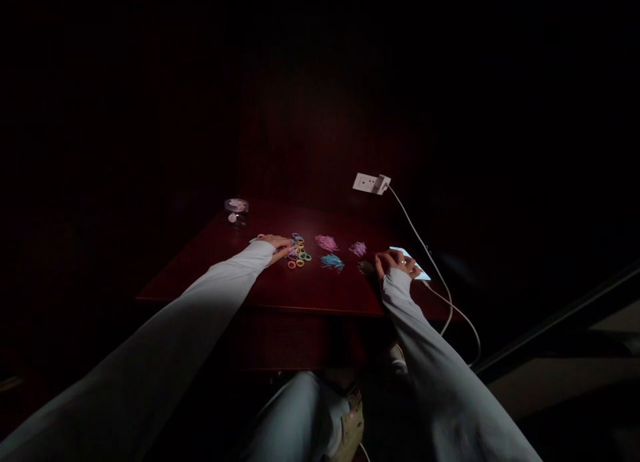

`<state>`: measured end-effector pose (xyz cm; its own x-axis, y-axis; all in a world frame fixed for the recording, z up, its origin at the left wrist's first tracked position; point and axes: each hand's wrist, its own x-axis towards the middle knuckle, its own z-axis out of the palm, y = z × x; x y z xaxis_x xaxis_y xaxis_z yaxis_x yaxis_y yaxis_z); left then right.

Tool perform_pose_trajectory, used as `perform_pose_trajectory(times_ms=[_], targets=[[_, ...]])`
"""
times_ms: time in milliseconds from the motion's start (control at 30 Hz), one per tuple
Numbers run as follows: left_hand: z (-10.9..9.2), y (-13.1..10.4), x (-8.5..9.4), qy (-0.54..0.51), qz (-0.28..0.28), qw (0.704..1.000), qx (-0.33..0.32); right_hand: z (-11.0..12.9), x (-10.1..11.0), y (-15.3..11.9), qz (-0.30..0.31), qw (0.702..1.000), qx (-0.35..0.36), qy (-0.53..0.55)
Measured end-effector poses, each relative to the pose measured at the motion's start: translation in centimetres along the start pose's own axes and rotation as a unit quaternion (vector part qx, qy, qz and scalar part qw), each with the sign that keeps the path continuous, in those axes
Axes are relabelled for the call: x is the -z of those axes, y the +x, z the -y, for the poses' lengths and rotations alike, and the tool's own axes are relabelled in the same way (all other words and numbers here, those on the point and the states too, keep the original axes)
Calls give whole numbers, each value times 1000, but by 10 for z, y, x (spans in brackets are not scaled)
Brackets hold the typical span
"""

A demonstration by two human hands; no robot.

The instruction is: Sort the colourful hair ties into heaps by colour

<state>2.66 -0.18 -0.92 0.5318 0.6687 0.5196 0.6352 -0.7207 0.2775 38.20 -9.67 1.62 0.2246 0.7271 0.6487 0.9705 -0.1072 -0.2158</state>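
My left hand (pixel 278 247) rests flat on a dark red table (pixel 310 292), its fingers touching a heap of small coloured hair rings (pixel 299 251). My right hand (pixel 397 263) lies on the table's right side with its fingers on a lit phone (pixel 413 261); a ring shows on one finger. Between the hands lie separate little piles: a pink pile (pixel 327 242), a blue pile (pixel 332 262) and a lilac pile (pixel 357 249). Both arms wear pale long sleeves. The scene is very dark, so finer detail is hidden.
A small clear round container (pixel 236 209) with pink contents stands at the table's far left corner. A white wall socket (pixel 371 183) holds a charger, and its white cable (pixel 440 282) runs down past the phone and off the table's right edge. My knee shows below.
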Motion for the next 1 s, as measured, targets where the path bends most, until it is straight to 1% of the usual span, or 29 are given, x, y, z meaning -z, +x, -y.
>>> perform_pose_trajectory(times_ms=[100,200,300,400,467,600,833,933,1000], targets=[[0,1,1,1,7,1000,1,31,-4,-7,-3,998,54,19],[2,3,-2,6,-1,1000,4,76,-14,-16,1,994,102,35],[4,4,-5,14,1,1000,12,118,-23,-24,44,983,169,64],[5,5,-7,20,6,1000,19,144,-28,-28,73,976,193,77],[5,5,-7,22,6,999,23,153,-30,-28,86,974,198,75],[6,4,-8,21,10,1000,18,159,-33,-26,96,973,200,62],[6,4,-8,20,11,1000,15,163,-37,-25,85,971,215,56],[5,4,-6,15,13,1000,10,162,-40,-24,82,974,202,65],[2,2,-4,19,13,1000,14,157,-40,-23,77,978,185,61]])
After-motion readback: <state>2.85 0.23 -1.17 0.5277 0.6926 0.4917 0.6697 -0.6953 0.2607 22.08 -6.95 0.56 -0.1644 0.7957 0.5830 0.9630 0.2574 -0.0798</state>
